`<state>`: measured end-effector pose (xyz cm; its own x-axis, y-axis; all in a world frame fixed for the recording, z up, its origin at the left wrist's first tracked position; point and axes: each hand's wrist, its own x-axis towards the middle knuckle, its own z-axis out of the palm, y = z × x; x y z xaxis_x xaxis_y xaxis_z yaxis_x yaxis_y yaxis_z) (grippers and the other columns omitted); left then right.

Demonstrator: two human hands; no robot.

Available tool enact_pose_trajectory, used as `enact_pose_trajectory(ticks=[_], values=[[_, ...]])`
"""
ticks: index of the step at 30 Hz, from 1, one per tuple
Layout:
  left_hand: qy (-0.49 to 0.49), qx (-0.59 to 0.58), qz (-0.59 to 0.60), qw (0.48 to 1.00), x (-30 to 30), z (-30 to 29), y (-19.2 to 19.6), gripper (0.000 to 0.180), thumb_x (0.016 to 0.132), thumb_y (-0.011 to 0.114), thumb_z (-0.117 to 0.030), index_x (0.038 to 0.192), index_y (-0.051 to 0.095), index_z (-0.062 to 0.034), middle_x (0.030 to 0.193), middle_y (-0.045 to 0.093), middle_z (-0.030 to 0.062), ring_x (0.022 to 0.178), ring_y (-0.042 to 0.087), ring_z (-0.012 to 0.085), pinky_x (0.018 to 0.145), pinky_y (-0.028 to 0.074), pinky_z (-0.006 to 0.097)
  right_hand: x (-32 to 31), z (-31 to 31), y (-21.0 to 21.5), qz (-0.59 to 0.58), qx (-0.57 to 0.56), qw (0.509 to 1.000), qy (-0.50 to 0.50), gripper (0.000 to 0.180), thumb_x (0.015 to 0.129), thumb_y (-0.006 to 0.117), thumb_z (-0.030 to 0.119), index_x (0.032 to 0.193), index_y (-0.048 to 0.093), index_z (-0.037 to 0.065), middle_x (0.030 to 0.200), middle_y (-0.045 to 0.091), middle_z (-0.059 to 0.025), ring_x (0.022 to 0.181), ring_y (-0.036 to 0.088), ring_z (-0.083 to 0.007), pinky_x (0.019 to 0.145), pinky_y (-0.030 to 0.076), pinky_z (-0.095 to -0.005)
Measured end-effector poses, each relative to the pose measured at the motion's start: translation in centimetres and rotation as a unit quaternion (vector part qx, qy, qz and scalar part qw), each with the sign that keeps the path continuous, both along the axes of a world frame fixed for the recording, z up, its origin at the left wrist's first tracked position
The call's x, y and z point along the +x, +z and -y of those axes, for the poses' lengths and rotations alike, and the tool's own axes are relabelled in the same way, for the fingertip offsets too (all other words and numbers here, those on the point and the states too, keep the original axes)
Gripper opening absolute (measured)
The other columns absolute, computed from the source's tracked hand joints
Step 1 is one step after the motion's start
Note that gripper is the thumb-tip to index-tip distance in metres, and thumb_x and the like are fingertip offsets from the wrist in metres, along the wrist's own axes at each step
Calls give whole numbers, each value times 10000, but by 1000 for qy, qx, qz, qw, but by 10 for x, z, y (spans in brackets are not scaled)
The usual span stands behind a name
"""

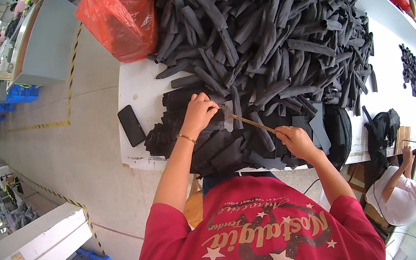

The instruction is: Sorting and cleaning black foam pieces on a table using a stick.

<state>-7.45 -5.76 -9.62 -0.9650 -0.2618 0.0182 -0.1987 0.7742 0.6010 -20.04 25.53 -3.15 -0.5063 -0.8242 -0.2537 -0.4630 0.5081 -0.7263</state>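
Note:
My left hand (198, 113) presses down on a dark fabric piece (218, 123) at the near edge of a white table (140, 94). A thin wooden stick (252, 123) is gripped in my right hand (294, 141), its tip pointing into the fabric just beside my left fingers. A flat stack of black fabric pieces (176, 135) lies under and left of my left hand. Behind it rises a large heap of rolled dark grey fabric tubes (269, 33).
A black phone (131, 125) lies on the table's left edge. A red plastic bag (121, 18) stands at the far left corner. A seated person in white (400, 194) works at the lower right. Blue crates (23, 94) sit on the floor to the left.

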Motion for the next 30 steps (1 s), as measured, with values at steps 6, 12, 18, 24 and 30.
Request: enact_pose_trajectory(ticks=[6, 12, 18, 24, 30], values=[[12, 58, -12, 998, 4, -8, 27, 87, 740, 713, -137, 820, 733, -108, 856, 536, 56, 885, 473, 252, 831, 438, 345, -4, 4, 1, -11, -11, 999, 28, 192, 905, 565, 163, 1013, 635, 20, 894, 656, -183, 818, 629, -379, 711, 496, -434], [-5, 31, -67, 997, -2, -39, 45, 84, 719, 724, -166, 799, 741, -149, 846, 529, 33, 892, 482, 248, 785, 430, 340, 2, 26, -4, 3, -22, 999, 27, 227, 900, 563, 150, 1077, 606, 15, 872, 654, -215, 809, 638, -384, 697, 503, -432], [229, -45, -275, 933, 13, -96, 94, 369, 742, 765, -173, 1087, 642, -128, 1046, 547, 47, 995, 522, 219, 904, 393, 382, 26, 60, -26, 133, -164, 977, -37, 271, 868, 501, -2, 1130, 564, -28, 704, 611, -153, 647, 628, -240, 625, 489, -333], [337, 757, -297, 474, 18, -124, 33, 215, 939, 609, -210, 1031, 598, -16, 869, 637, 88, 874, 650, 255, 836, 532, 391, 69, 81, -26, 99, -153, 982, -41, 244, 841, 488, -43, 1073, 562, -39, 794, 624, -243, 727, 642, -394, 639, 499, -410], [376, 727, -321, 477, 8, -125, 51, 222, 947, 599, -237, 956, 601, -15, 858, 654, 100, 815, 666, 253, 805, 564, 399, 90, 90, -22, 116, -175, 971, -114, 220, 890, 496, -15, 1107, 530, -24, 832, 612, -289, 793, 607, -476, 633, 484, -472]])
